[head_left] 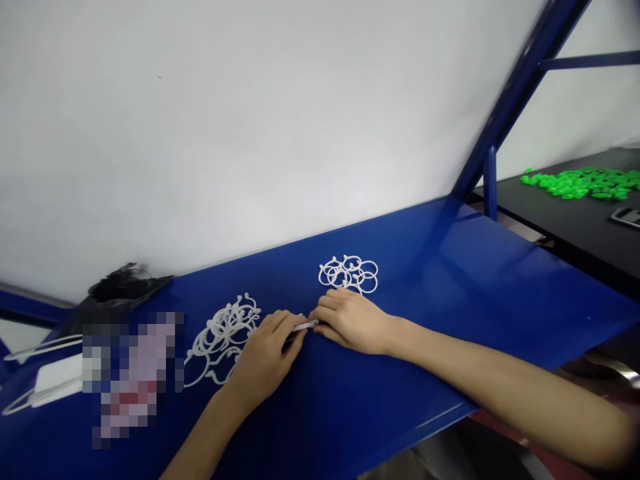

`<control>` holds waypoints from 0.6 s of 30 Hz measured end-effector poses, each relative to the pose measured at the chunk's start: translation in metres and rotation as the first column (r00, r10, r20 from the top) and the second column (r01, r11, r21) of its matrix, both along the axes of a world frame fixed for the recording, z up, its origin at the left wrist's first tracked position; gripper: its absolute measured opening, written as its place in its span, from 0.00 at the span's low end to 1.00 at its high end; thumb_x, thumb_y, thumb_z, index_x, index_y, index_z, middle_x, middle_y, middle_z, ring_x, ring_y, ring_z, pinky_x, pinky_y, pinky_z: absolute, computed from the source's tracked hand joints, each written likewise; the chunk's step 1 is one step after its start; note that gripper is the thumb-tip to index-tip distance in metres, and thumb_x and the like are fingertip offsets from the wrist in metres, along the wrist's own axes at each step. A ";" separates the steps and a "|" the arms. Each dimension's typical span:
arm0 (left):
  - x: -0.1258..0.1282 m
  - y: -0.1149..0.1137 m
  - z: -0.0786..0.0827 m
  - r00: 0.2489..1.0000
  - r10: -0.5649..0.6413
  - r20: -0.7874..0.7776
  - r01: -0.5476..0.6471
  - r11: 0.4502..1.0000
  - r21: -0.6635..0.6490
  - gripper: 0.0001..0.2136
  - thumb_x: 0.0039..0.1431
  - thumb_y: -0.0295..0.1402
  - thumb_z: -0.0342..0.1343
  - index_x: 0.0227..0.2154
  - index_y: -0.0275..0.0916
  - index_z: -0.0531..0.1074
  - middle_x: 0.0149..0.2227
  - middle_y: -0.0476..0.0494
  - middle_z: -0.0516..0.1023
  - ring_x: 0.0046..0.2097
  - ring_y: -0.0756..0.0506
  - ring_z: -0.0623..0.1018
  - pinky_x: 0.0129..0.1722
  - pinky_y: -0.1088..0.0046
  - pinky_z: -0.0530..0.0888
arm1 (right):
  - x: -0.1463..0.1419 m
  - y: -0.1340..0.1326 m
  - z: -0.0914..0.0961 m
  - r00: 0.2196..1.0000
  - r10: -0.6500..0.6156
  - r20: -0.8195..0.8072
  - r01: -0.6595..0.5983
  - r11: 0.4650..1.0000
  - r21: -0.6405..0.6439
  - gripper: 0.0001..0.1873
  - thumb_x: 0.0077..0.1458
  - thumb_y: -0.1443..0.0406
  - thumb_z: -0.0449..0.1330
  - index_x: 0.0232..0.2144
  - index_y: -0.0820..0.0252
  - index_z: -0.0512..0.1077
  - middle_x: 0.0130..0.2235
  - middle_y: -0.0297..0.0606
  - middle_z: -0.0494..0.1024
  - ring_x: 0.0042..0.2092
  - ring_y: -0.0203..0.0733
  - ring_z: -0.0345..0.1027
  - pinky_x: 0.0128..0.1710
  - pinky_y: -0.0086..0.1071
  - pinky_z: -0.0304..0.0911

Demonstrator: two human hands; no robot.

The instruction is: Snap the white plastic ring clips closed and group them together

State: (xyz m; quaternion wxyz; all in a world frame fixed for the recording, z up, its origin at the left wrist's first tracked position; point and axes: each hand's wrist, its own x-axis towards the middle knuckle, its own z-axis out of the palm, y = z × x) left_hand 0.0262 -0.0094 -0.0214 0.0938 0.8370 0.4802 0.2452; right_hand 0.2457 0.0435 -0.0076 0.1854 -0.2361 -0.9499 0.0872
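Note:
Over the blue tabletop [400,267], my left hand [265,353] is closed in a pinch on a white plastic ring [303,326]. My right hand [353,320] is also closed, its thumb and fingertips gripping the ring's other end. The ring is edge-on and mostly covered by my fingers, so its ends cannot be made out. A tangled pile of white open rings with small knobbed ends [225,327] lies beside my left hand. Just beyond my right hand rests a smaller group of white rings [350,272], which look closed into loops.
A black plastic bag [125,290] lies at the back left, with a white face mask [60,379] in front of it. Behind the table stands a white wall [250,133]. At right are a blue metal frame [520,93] and a black table [560,213] bearing green pieces [585,183].

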 end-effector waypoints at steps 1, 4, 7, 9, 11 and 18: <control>-0.001 0.000 -0.001 1.000 0.007 -0.003 -0.007 1.000 -0.006 0.08 0.66 0.30 0.49 0.44 0.43 0.71 0.41 0.46 0.76 0.44 0.45 0.76 0.46 0.65 0.74 | 0.000 -0.001 0.001 1.000 -0.010 -0.001 0.010 1.000 -0.001 0.11 0.67 0.63 0.52 0.41 0.63 0.73 0.37 0.40 0.75 0.39 0.42 0.65 0.43 0.36 0.62; -0.002 0.000 -0.002 0.999 0.048 -0.018 -0.049 0.998 -0.034 0.12 0.63 0.26 0.50 0.47 0.44 0.69 0.43 0.46 0.75 0.46 0.44 0.76 0.47 0.64 0.74 | -0.001 -0.002 0.001 0.999 -0.037 0.007 0.037 0.999 0.001 0.12 0.68 0.64 0.51 0.39 0.63 0.73 0.36 0.40 0.75 0.38 0.41 0.65 0.42 0.35 0.61; -0.002 0.000 -0.001 0.997 0.068 -0.018 -0.069 0.996 -0.050 0.14 0.61 0.25 0.51 0.48 0.45 0.68 0.44 0.47 0.75 0.46 0.44 0.76 0.48 0.65 0.74 | -0.002 -0.002 0.000 0.999 -0.038 0.016 0.038 0.999 0.002 0.12 0.68 0.65 0.50 0.39 0.63 0.73 0.36 0.40 0.75 0.38 0.41 0.65 0.42 0.34 0.61; -0.001 0.000 0.000 0.998 0.069 -0.005 -0.069 0.997 -0.045 0.14 0.61 0.25 0.52 0.49 0.45 0.68 0.45 0.47 0.74 0.46 0.45 0.76 0.48 0.65 0.75 | -0.002 -0.002 -0.001 0.999 -0.034 0.014 0.034 0.999 -0.002 0.12 0.68 0.65 0.51 0.39 0.63 0.73 0.36 0.40 0.75 0.37 0.41 0.65 0.42 0.34 0.61; -0.001 0.000 0.001 0.997 0.072 0.007 -0.072 0.997 -0.030 0.15 0.62 0.25 0.52 0.50 0.45 0.67 0.46 0.46 0.72 0.46 0.45 0.76 0.48 0.66 0.75 | -0.002 -0.001 -0.001 1.000 -0.029 0.010 0.029 1.000 -0.010 0.11 0.67 0.65 0.51 0.39 0.63 0.73 0.36 0.40 0.75 0.37 0.41 0.65 0.42 0.34 0.61; -0.002 0.002 -0.001 0.997 0.082 -0.002 -0.082 0.997 0.003 0.13 0.63 0.28 0.52 0.50 0.44 0.68 0.48 0.44 0.71 0.48 0.44 0.76 0.49 0.64 0.75 | -0.003 -0.002 0.000 1.000 -0.023 -0.010 0.023 0.999 -0.042 0.10 0.67 0.66 0.51 0.40 0.63 0.72 0.37 0.40 0.75 0.38 0.40 0.67 0.43 0.34 0.63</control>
